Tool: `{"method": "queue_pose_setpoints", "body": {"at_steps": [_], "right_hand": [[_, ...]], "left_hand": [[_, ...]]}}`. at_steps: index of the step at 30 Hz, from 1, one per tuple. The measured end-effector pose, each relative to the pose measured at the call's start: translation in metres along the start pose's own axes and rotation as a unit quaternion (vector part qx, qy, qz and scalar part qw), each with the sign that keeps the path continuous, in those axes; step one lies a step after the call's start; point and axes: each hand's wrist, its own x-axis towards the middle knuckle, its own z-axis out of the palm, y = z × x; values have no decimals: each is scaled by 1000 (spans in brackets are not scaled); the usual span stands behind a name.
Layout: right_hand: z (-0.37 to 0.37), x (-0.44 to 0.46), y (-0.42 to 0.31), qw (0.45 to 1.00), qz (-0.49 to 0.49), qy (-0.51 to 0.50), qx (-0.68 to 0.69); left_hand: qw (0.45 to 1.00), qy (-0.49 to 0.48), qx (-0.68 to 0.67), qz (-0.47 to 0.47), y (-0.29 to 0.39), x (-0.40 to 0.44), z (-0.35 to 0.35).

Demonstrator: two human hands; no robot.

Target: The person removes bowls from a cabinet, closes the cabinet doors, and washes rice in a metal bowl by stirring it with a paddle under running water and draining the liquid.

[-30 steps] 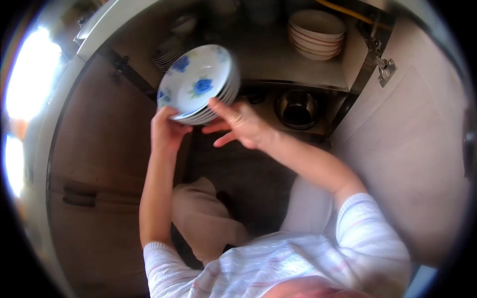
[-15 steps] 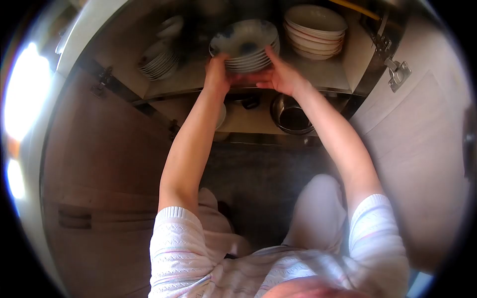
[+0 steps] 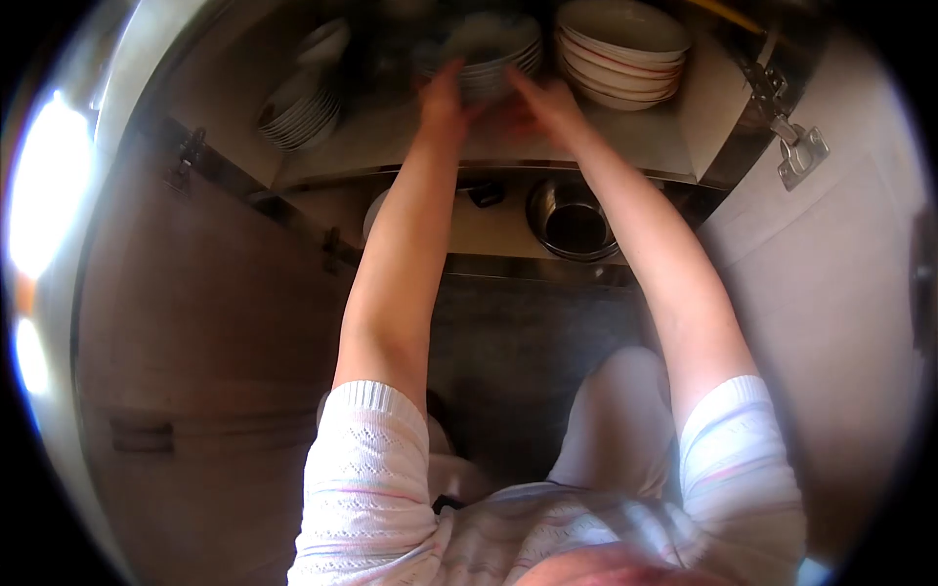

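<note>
A stack of shallow bowls (image 3: 491,44), pale with faint blue marks, is on the upper cabinet shelf (image 3: 391,148), toward the dim back. My left hand (image 3: 445,98) is at the stack's front left edge, thumb pointing up against or very near it. At the front right, my right hand (image 3: 547,105) has its thumb stretched toward the rim and its fingers spread, blurred by motion. The fingers of both hands are low, in front of the stack, not wrapped around it. Whether the fingertips still touch the bowls is hard to see.
White bowls with reddish rims (image 3: 622,59) are stacked to the right. Small plates (image 3: 301,119) lean at the left. A metal pot (image 3: 572,220) and a black handle (image 3: 486,195) are on the lower shelf. Open cabinet doors (image 3: 821,293) stand on both sides.
The stack of bowls has moved farther back into the cabinet. Both my hands have reached forward with it, and their fingers are no longer under the bowls.
</note>
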Motion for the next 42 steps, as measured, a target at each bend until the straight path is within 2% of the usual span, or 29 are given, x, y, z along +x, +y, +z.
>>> {"method": "queue_pose_setpoints", "body": {"at_steps": [2, 5, 6, 7, 8, 11, 14, 17, 20, 23, 26, 28, 30, 32, 34, 37, 38, 42], "right_hand": [[4, 3, -4, 999, 16, 27, -19], [9, 9, -2, 999, 15, 48, 3], [9, 7, -4, 999, 16, 44, -6], [10, 3, -9, 999, 17, 38, -14], [11, -1, -11, 999, 19, 35, -22], [16, -4, -16, 998, 23, 61, -16], [15, 2, -9, 996, -3, 85, 1], [17, 1, -12, 995, 21, 98, -1], [13, 8, -1, 996, 22, 88, -4], [15, 9, 4, 993, -26, 116, 4], [16, 0, 4, 991, -64, 120, -12], [17, -5, 6, 985, -96, 131, -59], [18, -9, 7, 974, -122, 137, -130], [15, -18, 2, 953, -138, 144, -230], [11, -14, 7, 954, -144, 151, -214], [7, -3, 17, 973, -125, 134, -142], [4, 0, 21, 980, -113, 126, -109], [9, -9, 13, 980, -96, 126, -119]], "left_hand": [[1000, -7, 6, 9, -4, 5, 0], [995, 67, 59, -46, 13, -8, 3], [956, 99, 270, 57, 19, -3, -9], [862, 128, 466, 155, 29, 6, -35], [718, 146, 637, 241, 36, 13, -54], [647, 128, 711, 244, 44, 22, -74], [701, 74, 698, 124, 47, 26, -75], [647, 82, 736, 182, 37, 30, -85], [638, 40, 747, 181, 41, 30, -96], [646, 58, 736, 194, 46, 11, -90], [691, 17, 656, 303, 42, -39, -89], [736, -38, 645, 202, 39, -110, -81], [769, -124, 587, 219, 11, -176, -94], [796, -182, 564, 123, -9, -234, -100], [855, -195, 479, -28, -21, -268, -99], [879, -140, 448, -83, -49, -285, -112], [869, -158, 466, -49, -55, -289, -115], [818, -212, 530, 73, -46, -310, -130]]}}
